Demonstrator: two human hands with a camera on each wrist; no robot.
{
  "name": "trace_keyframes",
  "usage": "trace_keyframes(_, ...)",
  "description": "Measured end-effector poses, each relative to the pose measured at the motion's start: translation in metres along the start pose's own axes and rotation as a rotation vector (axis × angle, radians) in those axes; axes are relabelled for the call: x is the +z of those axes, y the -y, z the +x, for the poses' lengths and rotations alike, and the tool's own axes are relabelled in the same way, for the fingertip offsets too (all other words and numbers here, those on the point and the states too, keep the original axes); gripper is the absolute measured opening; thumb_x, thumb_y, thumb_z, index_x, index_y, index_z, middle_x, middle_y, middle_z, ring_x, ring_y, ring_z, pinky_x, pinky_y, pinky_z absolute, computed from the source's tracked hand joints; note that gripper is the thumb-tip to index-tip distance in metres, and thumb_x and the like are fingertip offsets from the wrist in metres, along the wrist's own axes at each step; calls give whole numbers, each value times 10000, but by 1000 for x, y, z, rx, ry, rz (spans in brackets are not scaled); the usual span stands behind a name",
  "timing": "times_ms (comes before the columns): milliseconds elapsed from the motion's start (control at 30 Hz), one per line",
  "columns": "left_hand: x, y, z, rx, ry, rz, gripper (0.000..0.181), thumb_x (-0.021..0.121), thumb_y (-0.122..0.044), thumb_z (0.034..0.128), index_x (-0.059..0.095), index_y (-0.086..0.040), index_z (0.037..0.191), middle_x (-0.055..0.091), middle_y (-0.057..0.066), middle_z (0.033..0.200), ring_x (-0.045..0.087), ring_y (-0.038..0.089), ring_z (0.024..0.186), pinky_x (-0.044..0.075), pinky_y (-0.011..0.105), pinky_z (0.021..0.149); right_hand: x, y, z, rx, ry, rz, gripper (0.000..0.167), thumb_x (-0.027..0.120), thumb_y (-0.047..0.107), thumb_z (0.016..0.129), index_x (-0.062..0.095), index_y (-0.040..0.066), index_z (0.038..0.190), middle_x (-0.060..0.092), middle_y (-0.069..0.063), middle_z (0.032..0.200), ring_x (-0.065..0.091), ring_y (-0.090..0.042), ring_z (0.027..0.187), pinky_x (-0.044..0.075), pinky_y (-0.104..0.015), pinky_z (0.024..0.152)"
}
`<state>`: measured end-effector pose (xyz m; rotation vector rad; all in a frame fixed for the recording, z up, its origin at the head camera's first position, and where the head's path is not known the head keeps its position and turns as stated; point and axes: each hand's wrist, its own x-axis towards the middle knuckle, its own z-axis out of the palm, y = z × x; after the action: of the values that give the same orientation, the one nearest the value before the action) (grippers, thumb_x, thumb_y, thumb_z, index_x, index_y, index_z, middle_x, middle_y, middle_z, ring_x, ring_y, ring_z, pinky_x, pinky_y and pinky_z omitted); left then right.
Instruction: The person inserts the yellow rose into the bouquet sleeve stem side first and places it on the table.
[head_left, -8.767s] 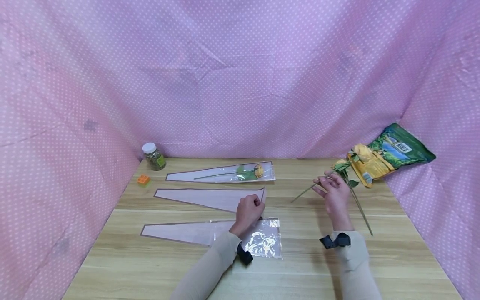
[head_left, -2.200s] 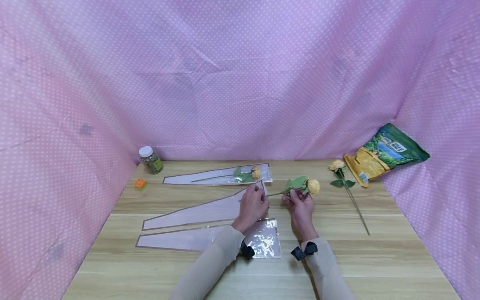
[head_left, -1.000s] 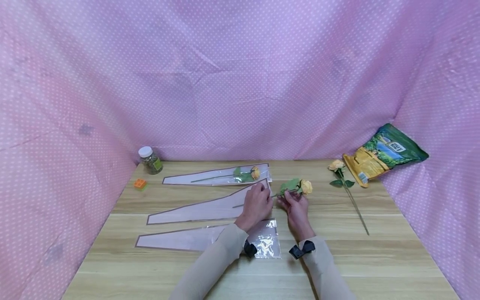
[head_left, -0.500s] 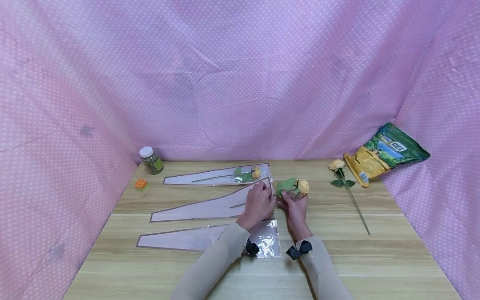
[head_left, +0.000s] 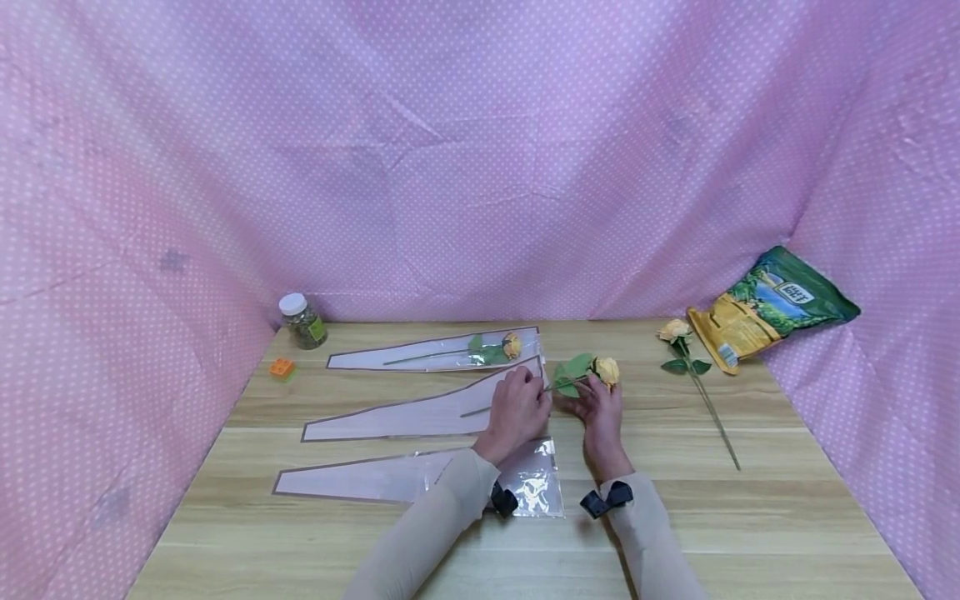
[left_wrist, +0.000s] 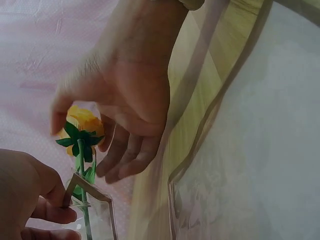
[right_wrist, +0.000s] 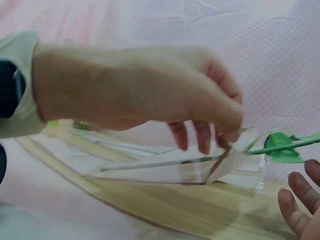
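My left hand pinches the wide open end of the middle clear flower sleeve, which has a dark border. A yellow rose has its stem inside that sleeve, while its bloom and green leaves stick out on the right. At the bloom is my right hand. The left wrist view has the right thumb on one side of the rose and the fingers on the other. In the right wrist view, right fingertips lie below the stem, and the stem end shows through the sleeve.
Behind lies a sleeve with a rose inside. A flat sleeve lies in front. On the right are another yellow rose and a green-yellow bag. A lidded jar and an orange toy brick stand left.
The right hand took one rose from beside the bag, and its stem went into the middle sleeve, moving left. Just now the right hand shifted from the stem toward the bloom.
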<state>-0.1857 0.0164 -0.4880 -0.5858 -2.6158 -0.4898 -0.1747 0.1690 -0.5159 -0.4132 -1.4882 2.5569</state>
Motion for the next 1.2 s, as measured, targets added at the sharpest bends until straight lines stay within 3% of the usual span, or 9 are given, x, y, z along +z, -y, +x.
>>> trace_keyframes(133, -1, 1, 0, -7, 9, 0, 99, 672, -201, 849, 725, -122, 824, 648, 32, 896, 589, 186, 773, 470, 296, 651, -5, 8, 1, 87, 2, 24, 347, 403, 531, 1029, 467, 265, 1244, 652, 93, 1060, 636, -78, 955, 510, -325, 890)
trace_keyframes(267, -1, 2, -1, -15, 23, -1, 101, 673, -201, 854, 729, -119, 834, 652, 37, 902, 591, 185, 767, 469, 289, 652, -8, 14, 4, 143, -29, 41, 401, 366, 585, 1022, 519, 266, 1212, 599, 96, 1034, 589, -78, 887, 473, -272, 823)
trace_keyframes(467, 0, 2, -1, -12, 10, 0, 106, 676, -207, 859, 732, -121, 830, 653, 37, 897, 593, 184, 771, 470, 287, 643, -8, 16, 7, 124, -72, 79, 301, 504, 502, 1006, 572, 235, 1127, 619, 102, 914, 599, -65, 761, 471, -234, 698)
trace_keyframes(733, -2, 2, 0, 5, -25, 11, 96, 683, -196, 838, 724, -118, 800, 647, 38, 880, 589, 189, 759, 466, 300, 636, -5, 13, 3, 80, -69, 8, 268, 560, 454, 995, 539, 217, 1119, 607, 107, 859, 580, -65, 742, 475, -217, 664)
trace_keyframes(1200, -2, 2, 0, 20, -74, 5, 70, 693, -168, 819, 702, -114, 775, 637, 37, 857, 589, 194, 751, 453, 304, 609, 2, 6, -2, 94, -53, -68, 252, 579, 443, 987, 515, 220, 1087, 629, 121, 835, 610, -64, 722, 499, -212, 656)
